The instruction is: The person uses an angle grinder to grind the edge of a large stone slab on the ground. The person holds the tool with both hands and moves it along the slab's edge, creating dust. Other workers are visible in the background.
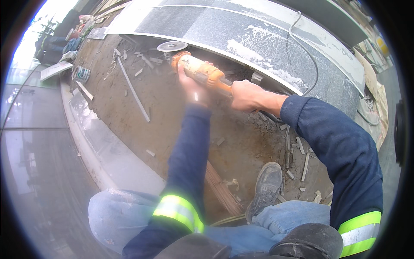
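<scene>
An orange angle grinder (202,71) is held in both my hands, pointing to the far left. My left hand (192,86) wraps the front of its body from below, close behind the head. Around the rear handle my right hand (250,95) is closed. The round cutting disc (172,46) lies at the edge of a large grey stone slab (207,28); whether it touches the edge I cannot tell. White dust streaks cover part of the slab's top. A dark cable (271,116) runs from behind my right hand.
Stone offcuts (305,167) and a long thin strip (133,89) litter the dirt ground. A grey cable (317,64) loops over the slab. At left stand a small paint can (81,74) and glossy panels (34,159). My shoe (267,185) is beside a bundle of thin sticks (222,187).
</scene>
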A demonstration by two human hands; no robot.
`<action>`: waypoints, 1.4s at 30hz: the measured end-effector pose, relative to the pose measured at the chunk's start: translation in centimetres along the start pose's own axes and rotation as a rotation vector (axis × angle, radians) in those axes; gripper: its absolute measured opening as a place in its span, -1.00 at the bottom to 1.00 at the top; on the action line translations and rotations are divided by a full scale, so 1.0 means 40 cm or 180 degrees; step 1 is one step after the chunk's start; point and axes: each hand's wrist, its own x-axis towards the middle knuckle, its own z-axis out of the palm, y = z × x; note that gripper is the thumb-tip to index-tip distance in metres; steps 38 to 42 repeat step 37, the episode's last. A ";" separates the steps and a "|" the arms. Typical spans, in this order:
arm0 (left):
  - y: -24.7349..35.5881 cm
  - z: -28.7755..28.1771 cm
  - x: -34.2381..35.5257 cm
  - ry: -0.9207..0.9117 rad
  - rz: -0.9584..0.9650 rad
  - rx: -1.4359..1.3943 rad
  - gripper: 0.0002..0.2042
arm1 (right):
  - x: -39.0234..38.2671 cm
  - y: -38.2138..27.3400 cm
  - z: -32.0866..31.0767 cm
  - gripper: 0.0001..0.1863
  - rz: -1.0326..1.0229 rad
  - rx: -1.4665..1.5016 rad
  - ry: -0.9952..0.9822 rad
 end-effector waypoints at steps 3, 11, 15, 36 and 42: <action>-0.007 0.009 -0.009 -0.0016 -0.0021 0.0019 -0.09 | 0.001 0.008 0.002 -0.64 0.0011 -0.0033 0.0013; 0.008 0.001 0.006 -0.0160 -0.0042 0.0022 -0.08 | 0.005 -0.009 -0.008 -0.64 0.0074 0.0049 -0.0029; 0.017 0.002 0.012 -0.0167 -0.0117 0.0017 -0.08 | 0.008 -0.024 -0.020 -0.64 0.0047 -0.0047 -0.0053; 0.068 -0.044 0.137 -0.0099 -0.0099 0.0062 -0.03 | 0.107 -0.036 -0.020 -0.64 -0.0038 0.0001 -0.0006; 0.068 -0.044 0.141 -0.0072 -0.0016 0.0097 -0.02 | 0.116 -0.034 -0.014 -0.64 -0.0045 0.0030 0.0026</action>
